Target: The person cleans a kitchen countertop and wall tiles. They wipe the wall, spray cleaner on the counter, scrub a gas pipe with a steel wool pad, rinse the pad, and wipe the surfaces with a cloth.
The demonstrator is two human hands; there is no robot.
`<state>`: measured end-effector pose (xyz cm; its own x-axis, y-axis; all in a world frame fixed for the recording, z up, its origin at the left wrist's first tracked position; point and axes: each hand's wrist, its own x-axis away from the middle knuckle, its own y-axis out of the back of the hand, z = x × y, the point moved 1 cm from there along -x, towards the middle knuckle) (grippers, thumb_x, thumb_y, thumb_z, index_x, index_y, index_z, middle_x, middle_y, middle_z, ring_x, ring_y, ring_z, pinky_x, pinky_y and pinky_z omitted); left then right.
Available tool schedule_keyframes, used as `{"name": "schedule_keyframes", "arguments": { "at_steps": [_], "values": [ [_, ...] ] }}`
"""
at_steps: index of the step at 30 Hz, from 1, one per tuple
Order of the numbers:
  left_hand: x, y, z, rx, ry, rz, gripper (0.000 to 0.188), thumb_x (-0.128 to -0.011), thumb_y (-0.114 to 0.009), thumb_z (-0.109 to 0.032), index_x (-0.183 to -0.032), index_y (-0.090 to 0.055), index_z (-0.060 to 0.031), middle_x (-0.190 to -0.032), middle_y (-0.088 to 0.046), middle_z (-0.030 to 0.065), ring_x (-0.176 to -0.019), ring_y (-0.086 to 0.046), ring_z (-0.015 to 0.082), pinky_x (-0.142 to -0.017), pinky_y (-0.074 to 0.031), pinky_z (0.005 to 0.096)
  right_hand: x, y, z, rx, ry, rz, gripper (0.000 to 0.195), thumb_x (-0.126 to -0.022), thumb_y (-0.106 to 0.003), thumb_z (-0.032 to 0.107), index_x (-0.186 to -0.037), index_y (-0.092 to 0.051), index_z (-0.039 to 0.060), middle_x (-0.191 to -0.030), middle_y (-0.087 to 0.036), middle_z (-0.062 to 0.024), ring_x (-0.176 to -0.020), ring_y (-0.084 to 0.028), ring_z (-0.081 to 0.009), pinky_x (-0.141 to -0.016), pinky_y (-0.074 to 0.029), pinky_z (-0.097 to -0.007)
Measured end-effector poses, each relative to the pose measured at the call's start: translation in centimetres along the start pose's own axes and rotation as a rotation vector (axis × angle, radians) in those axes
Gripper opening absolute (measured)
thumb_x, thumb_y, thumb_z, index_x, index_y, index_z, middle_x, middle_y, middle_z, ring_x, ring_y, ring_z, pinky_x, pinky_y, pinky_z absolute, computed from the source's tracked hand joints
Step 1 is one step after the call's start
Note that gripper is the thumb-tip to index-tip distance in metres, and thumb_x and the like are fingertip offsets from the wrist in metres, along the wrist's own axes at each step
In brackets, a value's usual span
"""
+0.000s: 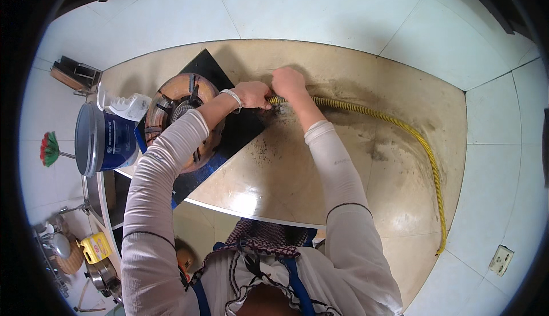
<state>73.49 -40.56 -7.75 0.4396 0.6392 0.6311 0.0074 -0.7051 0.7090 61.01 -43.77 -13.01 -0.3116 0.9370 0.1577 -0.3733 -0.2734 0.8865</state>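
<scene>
A yellow corrugated gas hose (396, 122) runs along the tiled countertop (300, 153) from the stove's edge to the right wall. My left hand (252, 94), with a bracelet at the wrist, grips the hose end beside the black gas stove (210, 161). Just right of it, my right hand (290, 83) is closed above the hose; whether its fingers hold anything is hidden. The stove sits turned at an angle, with a round burner and pan supports partly behind my left forearm. Dark grime marks the counter around the hose.
A blue bucket (116, 138) and a white spray bottle (134, 107) stand left of the stove. A knife rack (77, 75) is at the back left corner. Lower left are a yellow jug (95, 248) and steel pots (103, 275). A wall socket (501, 260) is at right.
</scene>
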Motion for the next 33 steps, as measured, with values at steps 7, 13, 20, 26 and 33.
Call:
{"name": "schedule_keyframes", "arguments": {
  "at_steps": [7, 13, 20, 26, 33],
  "values": [
    [-0.3, -0.4, 0.4, 0.072, -0.040, 0.019, 0.022, -0.077, -0.064, -0.024, -0.088, -0.064, -0.0047, -0.076, -0.064, 0.0118, -0.077, -0.061, 0.0298, -0.070, -0.044, 0.0387, 7.5, 0.5, -3.7, -0.235, 0.258, -0.281, 0.023, -0.085, -0.050, 0.019, -0.078, -0.057, -0.0020, -0.098, -0.055, -0.0185, -0.088, -0.055, -0.0303, -0.079, -0.044, -0.0399],
    [0.0, -0.4, -0.2, 0.039, 0.017, -0.003, 0.025, -0.073, -0.064, -0.026, -0.088, -0.064, -0.0051, -0.079, -0.064, 0.0130, -0.078, -0.061, 0.0303, -0.069, -0.045, 0.0398, 8.4, 1.0, -3.8, -0.041, 0.721, -0.027, 0.015, -0.083, -0.050, 0.007, -0.076, -0.060, -0.0016, -0.102, -0.051, -0.0164, -0.090, -0.052, -0.0337, -0.081, -0.045, -0.0383],
    [0.2, -0.6, -0.4, -0.017, 0.091, -0.036, 0.030, -0.072, -0.063, -0.025, -0.095, -0.063, -0.0055, -0.084, -0.064, 0.0151, -0.081, -0.061, 0.0329, -0.071, -0.045, 0.0411, 3.8, -0.5, -0.7, -0.151, 0.129, -0.085, 0.026, -0.088, -0.042, 0.014, -0.081, -0.062, -0.0011, -0.094, -0.060, -0.0233, -0.082, -0.059, -0.0372, -0.073, -0.048, -0.0430],
    [0.0, 0.1, -1.4, -0.032, 0.023, -0.081, 0.035, -0.075, -0.060, -0.022, -0.106, -0.059, -0.0072, -0.085, -0.063, 0.0152, -0.083, -0.060, 0.0314, -0.072, -0.045, 0.0395, -0.6, 0.4, -4.2, -0.878, -0.211, 0.082, 0.027, -0.092, -0.038, 0.016, -0.104, -0.054, -0.0024, -0.078, -0.061, -0.0141, -0.063, -0.061, -0.0249, -0.054, -0.049, -0.0363],
    [-0.8, -1.7, -1.4, 0.036, 0.054, -0.032, 0.033, -0.078, -0.056, -0.029, -0.099, -0.060, -0.0047, -0.085, -0.064, 0.0161, -0.085, -0.060, 0.0332, -0.076, -0.046, 0.0399, 9.4, -0.3, -4.4, -0.193, 0.512, -0.374, 0.020, -0.087, -0.052, 0.018, -0.079, -0.057, 0.0007, -0.087, -0.056, -0.0131, -0.057, -0.054, -0.0238, -0.053, -0.046, -0.0367]
  ]
}}
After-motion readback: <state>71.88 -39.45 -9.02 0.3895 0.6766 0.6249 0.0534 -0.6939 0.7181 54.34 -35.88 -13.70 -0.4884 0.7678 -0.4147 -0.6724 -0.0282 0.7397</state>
